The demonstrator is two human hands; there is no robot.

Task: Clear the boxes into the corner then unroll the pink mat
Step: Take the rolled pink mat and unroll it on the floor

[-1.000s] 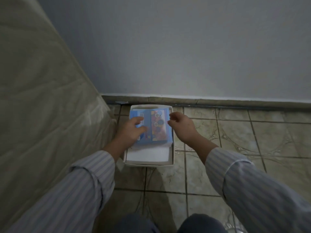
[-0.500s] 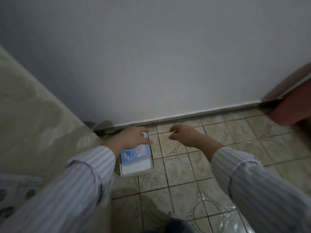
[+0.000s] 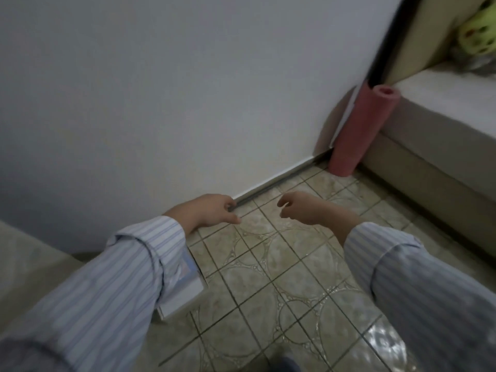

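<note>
Far left: beige mattress side [image 3: 24, 267] at the frame edge. White box [image 3: 185, 294] with a blue box [image 3: 188, 268] in it sits on the tiled floor [image 3: 268, 277] against the mattress, mostly hidden under the left striped sleeve [image 3: 107, 285]. Left hand [image 3: 212, 210]: empty, fingers loosely curled, held above the floor near the skirting. Right hand [image 3: 300, 208]: empty, fingers part-curled, just beside the left, not touching. Right: pink mat [image 3: 359, 130] rolled, standing on end, leaning in the far wall corner beside a bed [image 3: 442, 116].
</note>
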